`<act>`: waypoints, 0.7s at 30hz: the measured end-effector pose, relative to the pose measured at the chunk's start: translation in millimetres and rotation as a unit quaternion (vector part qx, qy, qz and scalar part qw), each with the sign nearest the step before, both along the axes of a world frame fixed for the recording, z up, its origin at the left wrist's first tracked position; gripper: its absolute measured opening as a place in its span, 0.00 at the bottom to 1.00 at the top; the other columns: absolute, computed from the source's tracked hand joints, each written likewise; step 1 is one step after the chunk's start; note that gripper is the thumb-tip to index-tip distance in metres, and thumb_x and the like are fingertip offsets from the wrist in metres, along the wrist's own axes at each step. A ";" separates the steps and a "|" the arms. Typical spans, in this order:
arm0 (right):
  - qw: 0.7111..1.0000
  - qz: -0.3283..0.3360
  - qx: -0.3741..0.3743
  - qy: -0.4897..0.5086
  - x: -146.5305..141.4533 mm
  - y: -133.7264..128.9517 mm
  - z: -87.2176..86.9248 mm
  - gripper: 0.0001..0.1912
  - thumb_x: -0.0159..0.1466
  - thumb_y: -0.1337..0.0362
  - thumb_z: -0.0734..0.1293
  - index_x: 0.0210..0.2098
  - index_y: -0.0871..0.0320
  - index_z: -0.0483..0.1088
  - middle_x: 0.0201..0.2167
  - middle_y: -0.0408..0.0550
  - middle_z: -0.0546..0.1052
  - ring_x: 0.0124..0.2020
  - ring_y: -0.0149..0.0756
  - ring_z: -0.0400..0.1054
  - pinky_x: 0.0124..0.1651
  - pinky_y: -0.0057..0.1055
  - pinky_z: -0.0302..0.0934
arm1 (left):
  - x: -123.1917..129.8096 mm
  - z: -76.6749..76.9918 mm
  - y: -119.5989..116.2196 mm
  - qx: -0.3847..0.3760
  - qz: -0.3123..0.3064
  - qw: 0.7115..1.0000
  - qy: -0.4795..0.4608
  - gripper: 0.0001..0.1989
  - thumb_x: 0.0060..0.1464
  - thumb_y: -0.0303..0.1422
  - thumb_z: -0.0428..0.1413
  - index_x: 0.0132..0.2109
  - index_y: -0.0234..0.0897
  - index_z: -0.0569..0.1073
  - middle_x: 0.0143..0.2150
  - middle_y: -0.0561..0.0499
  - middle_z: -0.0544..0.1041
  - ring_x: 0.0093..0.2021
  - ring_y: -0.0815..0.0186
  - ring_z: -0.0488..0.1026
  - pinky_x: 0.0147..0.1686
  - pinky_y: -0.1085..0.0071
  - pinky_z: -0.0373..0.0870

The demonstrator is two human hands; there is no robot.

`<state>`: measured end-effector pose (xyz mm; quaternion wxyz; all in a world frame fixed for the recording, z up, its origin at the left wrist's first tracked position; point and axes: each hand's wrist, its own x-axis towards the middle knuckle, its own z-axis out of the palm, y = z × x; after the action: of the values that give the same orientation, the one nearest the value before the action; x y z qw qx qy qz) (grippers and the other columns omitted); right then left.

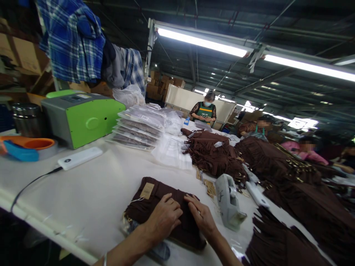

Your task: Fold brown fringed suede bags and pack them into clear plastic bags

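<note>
A dark brown folded fabric piece point(183, 232) lies on the white table in front of me, with a kraft paper tag point(146, 190) on a white string at its upper left. My left hand point(165, 215) rests on top of it, fingers slightly bent and apart. Towards its right side, my right hand point(200, 214) lies with fingers stretched out over the cloth. Neither hand grips anything. Partly under the piece's near edge is a dark grey object point(161, 252) whose kind I cannot make out. A grey tape dispenser point(229, 203) stands just right of my right hand.
Bagged flat packs point(138, 127) are stacked beyond, beside a green-grey machine point(85, 118). A white corded device point(80, 158) and tape rolls point(30, 146) sit at left. Brown fringed pieces point(212, 151) are heaped at right. A person in a green apron point(206, 111) stands at the back.
</note>
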<state>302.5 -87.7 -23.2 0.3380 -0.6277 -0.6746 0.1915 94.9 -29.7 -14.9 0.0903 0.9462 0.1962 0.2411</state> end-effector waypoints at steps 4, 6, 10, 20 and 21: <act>0.999 0.019 -0.003 -0.025 -13.8 5.8 3.3 0.24 0.68 0.50 0.56 0.57 0.53 0.69 0.58 0.48 0.70 0.62 0.43 0.60 0.67 0.48 0.48 | 0.1 -5.5 -1.7 0.032 0.001 0.999 0.003 0.08 0.55 0.34 0.61 0.40 0.40 0.72 0.39 0.54 0.75 0.43 0.64 0.71 0.55 0.59 0.58; 0.999 0.021 0.002 -0.033 -20.5 8.8 6.2 0.22 0.68 0.51 0.57 0.53 0.54 0.72 0.54 0.49 0.74 0.58 0.44 0.65 0.63 0.47 0.55 | -0.4 -7.4 -3.9 0.045 0.004 0.999 0.000 0.08 0.54 0.35 0.61 0.40 0.39 0.71 0.38 0.54 0.75 0.42 0.63 0.70 0.52 0.60 0.60; 0.998 -0.038 0.053 -0.028 -28.7 15.4 23.8 0.16 0.67 0.56 0.59 0.42 0.53 0.77 0.41 0.49 0.80 0.44 0.42 0.73 0.50 0.39 0.67 | -7.4 0.0 -9.7 0.024 0.080 0.996 -0.040 0.12 0.51 0.33 0.63 0.41 0.39 0.70 0.42 0.52 0.74 0.45 0.60 0.70 0.51 0.58 0.62; 0.961 0.028 -0.017 -0.276 -53.6 17.8 53.7 0.11 0.58 0.68 0.65 0.39 0.53 0.76 0.37 0.48 0.79 0.39 0.40 0.73 0.43 0.32 0.63 | -33.8 11.0 0.7 0.002 0.166 0.981 -0.096 0.13 0.52 0.20 0.54 0.43 0.40 0.71 0.48 0.50 0.75 0.57 0.56 0.67 0.59 0.52 0.57; 0.954 0.025 -0.019 -0.297 -56.7 19.2 51.6 0.11 0.58 0.69 0.64 0.37 0.54 0.76 0.36 0.49 0.79 0.38 0.40 0.73 0.42 0.32 0.63 | -33.8 9.5 1.1 0.005 0.164 0.982 -0.094 0.13 0.52 0.21 0.54 0.43 0.40 0.72 0.48 0.50 0.75 0.57 0.56 0.67 0.59 0.52 0.57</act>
<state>245.8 -68.5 28.4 0.1056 -0.6455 -0.7562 0.0172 61.1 -28.5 -5.4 0.0633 0.8744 0.3386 0.3417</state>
